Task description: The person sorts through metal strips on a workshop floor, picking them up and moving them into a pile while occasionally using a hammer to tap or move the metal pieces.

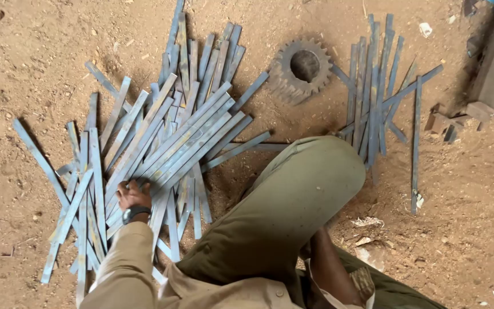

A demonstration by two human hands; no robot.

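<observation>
My left hand point(132, 196) is down on the big pile of flat metal strips point(161, 143) that lies on the dirt floor point(24, 46). The strips are blue-grey, long and thin. My hand sits at the near end of a tight bunch of them, and that bunch runs away from me, up and to the right, like a slanted fan. So the long way of those strips points from my hand toward the rusty gear wheel point(301, 68) farther off. My fingers are tucked in among the strip ends, and I see mostly the back of my hand and the watch point(135, 213) on my wrist. I cannot tell if my fingers are curled around a strip or just pressing on top. Other strips lie near my wrist and point more straight up and down, some of them under my sleeve. My right hand point(363, 281) is low by my side, past my bent knee point(310, 171), and far from the big pile. It is partly hidden and I cannot tell how its fingers are. A second, smaller pile of strips point(375, 91) lies to the right of the gear, standing nearly straight up in the picture. My left hand is much nearer to the big pile; my right side is nearer to the small one.
</observation>
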